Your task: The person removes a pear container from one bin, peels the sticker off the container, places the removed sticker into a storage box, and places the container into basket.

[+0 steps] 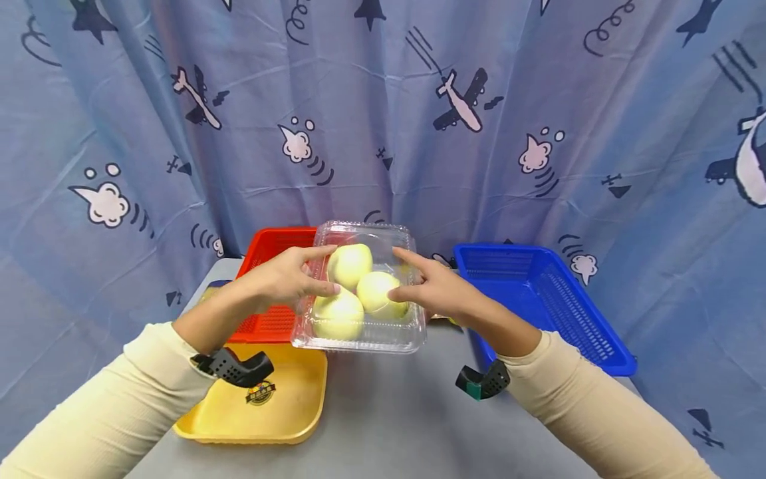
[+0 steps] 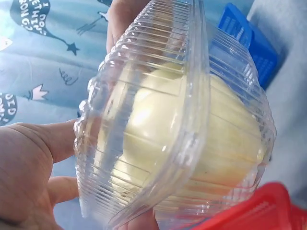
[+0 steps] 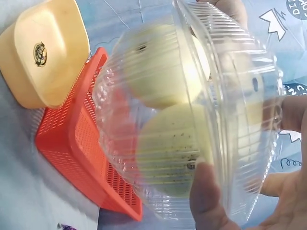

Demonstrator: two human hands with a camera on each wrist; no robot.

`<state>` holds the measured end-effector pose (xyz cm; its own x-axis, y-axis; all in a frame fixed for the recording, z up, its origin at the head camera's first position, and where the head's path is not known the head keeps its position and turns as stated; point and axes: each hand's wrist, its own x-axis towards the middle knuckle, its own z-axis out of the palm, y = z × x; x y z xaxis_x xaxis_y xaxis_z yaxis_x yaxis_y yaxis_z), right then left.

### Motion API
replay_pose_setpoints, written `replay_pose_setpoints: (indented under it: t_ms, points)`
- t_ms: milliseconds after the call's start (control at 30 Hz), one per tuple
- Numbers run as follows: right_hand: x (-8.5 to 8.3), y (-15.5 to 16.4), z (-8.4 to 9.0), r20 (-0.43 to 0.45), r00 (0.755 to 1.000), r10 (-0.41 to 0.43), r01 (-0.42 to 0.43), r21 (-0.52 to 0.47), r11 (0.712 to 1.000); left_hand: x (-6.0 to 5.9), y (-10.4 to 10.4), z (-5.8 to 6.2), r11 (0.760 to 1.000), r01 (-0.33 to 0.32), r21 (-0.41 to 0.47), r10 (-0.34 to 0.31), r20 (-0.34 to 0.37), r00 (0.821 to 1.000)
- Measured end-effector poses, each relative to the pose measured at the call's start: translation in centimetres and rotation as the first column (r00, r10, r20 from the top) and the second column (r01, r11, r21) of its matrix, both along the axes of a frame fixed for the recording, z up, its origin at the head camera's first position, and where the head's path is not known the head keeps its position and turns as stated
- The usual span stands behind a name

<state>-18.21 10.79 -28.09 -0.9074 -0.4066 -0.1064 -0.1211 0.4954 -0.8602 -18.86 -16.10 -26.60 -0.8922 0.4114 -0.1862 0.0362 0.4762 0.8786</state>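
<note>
A clear plastic clamshell box (image 1: 383, 340) is held up above the table, tilted so its top faces me. Inside are three round pale yellow-green fruits (image 1: 350, 265), and its lid appears closed over them. My left hand (image 1: 293, 276) grips the box's left side, thumb and fingers spread over the edge. On the opposite side my right hand (image 1: 441, 285) holds it the same way. In the right wrist view the thumb (image 3: 205, 191) presses the box near its rim, and brown specks show on one fruit (image 3: 170, 148). The left wrist view shows the box's ribbed wall (image 2: 177, 143) close up.
Behind the left forearm stands a red basket (image 1: 269, 326), with a yellow tray (image 1: 257, 419) in front of it. A blue basket (image 1: 520, 299) is on the right. Small items lie partly hidden behind the box. A patterned curtain (image 1: 371, 133) hangs behind the grey table (image 1: 395, 412).
</note>
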Motion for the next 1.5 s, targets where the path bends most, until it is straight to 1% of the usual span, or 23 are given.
replay_pose_setpoints:
  t_ms: [200, 367, 433, 500, 600, 667, 733, 800, 967, 1033, 1100, 1267, 1400, 1500]
  points:
    - [-1.2, -2.0, 0.4, 0.024, 1.0, 0.014, -0.014, 0.005, 1.0, -1.0, -1.8, 0.7, 0.998, -0.016, -0.057, 0.016, 0.001, 1.0]
    - [-2.4, -4.0, 0.3, 0.0, 1.0, -0.002, 0.002, 0.065, 0.998, -1.9, -3.4, 0.9, 0.996, -0.014, -0.084, 0.015, 0.004, 1.0]
    - [-2.9, -4.7, 0.2, -0.024, 1.0, -0.004, 0.007, 0.099, 0.995, -2.2, -4.0, 0.9, 0.996, -0.013, -0.092, 0.014, 0.009, 1.0]
    - [-3.4, -5.5, 0.1, -0.024, 1.0, -0.005, 0.008, 0.112, 0.994, -2.5, -4.6, 0.9, 0.995, -0.012, -0.098, 0.014, 0.018, 1.0]
    - [-4.0, -6.4, -0.1, -0.048, 0.999, -0.004, 0.01, 0.138, 0.99, -3.1, -5.3, 0.8, 0.994, -0.014, -0.111, 0.017, 0.025, 1.0]
    - [-4.5, -7.0, -0.2, -0.054, 0.999, -0.001, 0.009, 0.138, 0.99, -3.4, -5.8, 0.7, 0.993, -0.018, -0.116, 0.021, 0.029, 0.999]
    - [-5.0, -7.6, -0.5, -0.078, 0.997, 0.004, 0.008, 0.149, 0.989, -3.8, -6.2, 0.5, 0.993, -0.019, -0.12, 0.023, 0.029, 0.999]
    - [-5.5, -8.2, -0.8, -0.076, 0.997, 0.002, 0.009, 0.138, 0.99, -4.1, -6.7, 0.3, 0.992, -0.027, -0.123, 0.032, 0.032, 0.999]
    - [-6.4, -9.8, -1.7, -0.059, 0.998, -0.011, 0.017, 0.114, 0.993, -4.9, -7.9, -0.6, 0.993, -0.039, -0.116, 0.043, 0.035, 0.998]
    - [-6.7, -10.4, -2.2, -0.071, 0.997, -0.018, 0.027, 0.125, 0.992, -5.2, -8.3, -1.1, 0.993, -0.04, -0.108, 0.045, 0.038, 0.998]
    - [-7.0, -10.8, -2.7, -0.083, 0.996, -0.027, 0.038, 0.134, 0.99, -5.6, -8.6, -1.7, 0.994, -0.045, -0.1, 0.051, 0.057, 0.997]
    - [-7.6, -11.7, -4.1, -0.124, 0.991, -0.047, 0.065, 0.147, 0.987, -6.3, -9.3, -3.3, 0.993, -0.07, -0.093, 0.077, 0.078, 0.994]
    - [-8.2, -12.4, -5.3, -0.153, 0.986, -0.068, 0.091, 0.149, 0.985, -6.9, -9.6, -4.3, 0.99, -0.088, -0.113, 0.095, 0.052, 0.994]
    - [-8.7, -12.9, -6.1, -0.155, 0.984, -0.086, 0.11, 0.152, 0.982, -7.3, -9.7, -5.1, 0.986, -0.106, -0.127, 0.11, 0.027, 0.994]
